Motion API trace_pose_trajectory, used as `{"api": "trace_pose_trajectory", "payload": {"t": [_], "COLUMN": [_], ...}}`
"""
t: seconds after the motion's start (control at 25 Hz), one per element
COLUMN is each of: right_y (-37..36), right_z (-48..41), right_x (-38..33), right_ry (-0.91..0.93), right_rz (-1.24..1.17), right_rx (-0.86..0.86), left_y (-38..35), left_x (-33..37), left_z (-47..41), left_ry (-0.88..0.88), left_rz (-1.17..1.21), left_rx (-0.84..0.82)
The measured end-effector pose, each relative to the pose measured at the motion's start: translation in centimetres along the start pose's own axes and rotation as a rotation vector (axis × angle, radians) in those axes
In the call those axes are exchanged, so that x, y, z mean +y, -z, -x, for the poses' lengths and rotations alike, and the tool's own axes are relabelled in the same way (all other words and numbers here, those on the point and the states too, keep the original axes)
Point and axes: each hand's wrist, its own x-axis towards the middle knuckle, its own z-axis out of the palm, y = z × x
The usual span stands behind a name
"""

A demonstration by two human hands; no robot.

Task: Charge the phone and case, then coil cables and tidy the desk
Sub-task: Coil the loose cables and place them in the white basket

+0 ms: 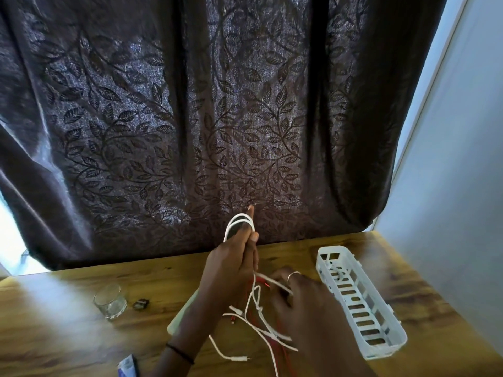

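While left hand (231,265) fingers pinch several loops of white cable (239,220) above the bench's (81,336) far edge, right hand (299,297) is blurred at the tail; grip: cannot tell. Coiling looks partly done. Red cable (283,355), loose ends, basket (394,346) left. Phone not visible.

A home: leafy curtain (190,118) behind a wooden desk (68,336) (drinking glass (110,302) atop).
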Motion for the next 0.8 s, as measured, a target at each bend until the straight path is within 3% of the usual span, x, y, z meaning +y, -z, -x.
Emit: {"api": "trace_pose_trajectory", "payload": {"t": [0.12,0.2,0.4,0.6,0.8], "right_y": [1.9,2.9,3.5,4.8,4.9], "right_z": [-1.4,-2.9,-5.7,-7.7,-8.4], "right_x": [0.1,0.4,1.5,1.9,1.5], "right_ry": [0.048,0.035,0.111,0.217,0.270], "right_rz": [0.018,0.021,-0.050,-0.274,-0.592], "right_rx": [0.079,0.138,0.207,0.265,0.180], "left_y": [0.5,0.4,0.4,1.8,1.9], "left_x": [-0.5,-0.9,-0.3,-0.7,0.2], "left_z": [-0.3,-0.7,-1.4,-2.1,-2.6], "left_ry": [-0.074,-0.048,0.304,0.377,0.336], "left_rz": [-0.129,-0.038,0.601,1.128,1.571], "left_rx": [-0.083,-0.174,-0.408,-0.656,-0.689]}}
